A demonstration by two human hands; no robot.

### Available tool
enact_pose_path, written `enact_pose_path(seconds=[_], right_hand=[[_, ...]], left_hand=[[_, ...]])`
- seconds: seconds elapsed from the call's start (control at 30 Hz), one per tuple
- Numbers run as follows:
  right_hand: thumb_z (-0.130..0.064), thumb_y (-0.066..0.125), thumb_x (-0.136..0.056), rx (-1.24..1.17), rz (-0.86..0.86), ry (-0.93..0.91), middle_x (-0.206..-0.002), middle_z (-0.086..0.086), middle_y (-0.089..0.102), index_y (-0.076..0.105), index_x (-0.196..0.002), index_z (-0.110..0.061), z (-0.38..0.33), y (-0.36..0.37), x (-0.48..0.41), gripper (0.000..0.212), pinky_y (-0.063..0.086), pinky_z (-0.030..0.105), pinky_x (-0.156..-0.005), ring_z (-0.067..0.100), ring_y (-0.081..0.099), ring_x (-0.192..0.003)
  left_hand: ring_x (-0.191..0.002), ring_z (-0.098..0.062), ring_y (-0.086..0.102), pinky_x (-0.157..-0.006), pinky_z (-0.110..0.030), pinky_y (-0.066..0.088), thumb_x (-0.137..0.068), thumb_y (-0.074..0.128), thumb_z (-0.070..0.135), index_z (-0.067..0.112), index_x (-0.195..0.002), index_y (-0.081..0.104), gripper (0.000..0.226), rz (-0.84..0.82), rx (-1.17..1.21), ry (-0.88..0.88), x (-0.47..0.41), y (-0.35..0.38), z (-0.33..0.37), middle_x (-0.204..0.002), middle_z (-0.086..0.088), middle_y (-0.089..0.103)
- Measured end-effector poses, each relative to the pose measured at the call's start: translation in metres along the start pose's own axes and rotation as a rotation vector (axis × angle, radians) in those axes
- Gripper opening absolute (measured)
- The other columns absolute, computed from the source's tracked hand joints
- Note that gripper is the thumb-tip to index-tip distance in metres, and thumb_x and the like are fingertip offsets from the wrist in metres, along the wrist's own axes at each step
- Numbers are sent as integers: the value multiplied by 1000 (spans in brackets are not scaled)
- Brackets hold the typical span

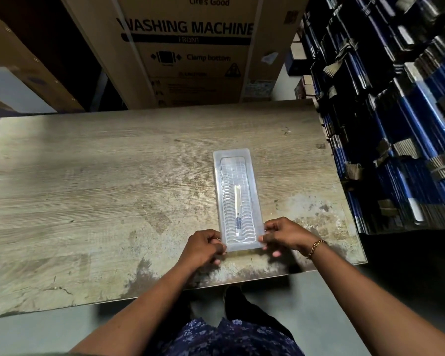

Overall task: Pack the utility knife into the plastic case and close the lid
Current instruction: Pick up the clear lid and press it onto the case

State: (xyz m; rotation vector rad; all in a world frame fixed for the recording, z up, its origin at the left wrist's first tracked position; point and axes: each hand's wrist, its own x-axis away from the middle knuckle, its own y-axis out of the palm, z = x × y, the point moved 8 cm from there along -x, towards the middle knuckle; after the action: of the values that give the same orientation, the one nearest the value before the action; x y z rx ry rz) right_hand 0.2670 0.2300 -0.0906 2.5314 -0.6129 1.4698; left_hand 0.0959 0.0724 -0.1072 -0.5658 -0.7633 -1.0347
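Note:
A long clear plastic case (238, 170) lies lengthwise on the wooden table (100, 181), right of centre, with its ribbed lid down flat on top. Through the lid I see the utility knife (237, 209), a slim white body with a dark blue slider near my end. My left hand (203, 246) pinches the case's near left corner. My right hand (285, 233) pinches the near right corner, with a gold chain bracelet on its wrist.
A large cardboard washing-machine box (188, 50) stands behind the table. Stacks of blue and black flat packs (396, 124) fill the right side, close to the table's right edge. More boxes (18, 80) sit at the far left. The table's near edge is worn and chipped.

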Motion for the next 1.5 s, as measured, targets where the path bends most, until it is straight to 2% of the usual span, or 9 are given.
enact_pose_path(seconds=[0.07,0.13,0.2,0.27,0.4,0.53,0.83,1.17,1.5], right_hand=[[-16,78,-86,44,31,-14,-88,8,72,62,-112,-7,-2,-4,-2,31,61,38,-63,21,74,-72],[-30,81,-82,225,163,-101,-124,9,67,50,-141,-15,-14,-17,-2,68,57,39,-88,24,70,-104],[-37,82,-79,470,273,-237,-161,6,36,27,-157,-24,-37,-27,4,96,39,37,-111,26,44,-142],[-39,83,-76,698,284,-354,-171,-4,5,11,-161,-28,-59,-26,9,111,29,37,-117,23,21,-153],[-49,83,-71,1015,234,-360,-168,-16,-15,-2,-161,-29,-69,-22,2,125,35,45,-118,25,14,-154],[-54,82,-68,1078,199,-359,-161,-26,-21,-2,-160,-31,-69,-20,-9,126,36,50,-118,26,18,-155],[-56,82,-68,1205,336,-365,-170,-5,6,15,-159,-23,-108,-19,6,118,40,50,-111,28,32,-147],[-52,90,-59,1348,279,-227,-169,-6,-18,-5,-161,-22,-167,-30,-30,142,24,54,-119,27,8,-156],[-43,94,-56,1288,275,-170,-165,-14,-29,-9,-160,-26,-161,-31,-38,147,49,46,-103,27,42,-140]], left_hand=[[-80,-32,76,-73,-52,62,-80,78,3,4,-118,66,40,11,-58,25,1,-3,8,-96,-14,74],[-101,-26,71,-82,-41,60,-79,81,19,16,-135,56,62,58,-253,140,1,-8,25,-122,-5,66],[-133,-22,50,-101,-37,48,-77,81,37,23,-153,33,92,97,-546,309,2,-11,48,-154,-1,38],[-150,-24,24,-112,-45,39,-73,79,51,26,-160,12,112,93,-829,445,0,-9,67,-167,3,8],[-155,-24,1,-117,-56,30,-71,75,62,24,-160,-5,126,17,-1190,497,-8,-1,79,-168,4,-16],[-155,-24,2,-118,-55,25,-70,73,67,25,-160,-4,125,24,-1280,465,-11,-2,80,-167,8,-18],[-151,-27,16,-117,-50,26,-65,75,68,20,-156,20,117,118,-1329,551,-14,0,119,-166,-6,16],[-155,-26,0,-121,-54,17,-56,83,64,18,-160,1,140,85,-1492,397,-66,-17,170,-169,0,-10],[-127,-27,55,-104,-54,42,-59,86,59,24,-160,-6,140,90,-1457,308,-67,-17,166,-165,11,-23]])
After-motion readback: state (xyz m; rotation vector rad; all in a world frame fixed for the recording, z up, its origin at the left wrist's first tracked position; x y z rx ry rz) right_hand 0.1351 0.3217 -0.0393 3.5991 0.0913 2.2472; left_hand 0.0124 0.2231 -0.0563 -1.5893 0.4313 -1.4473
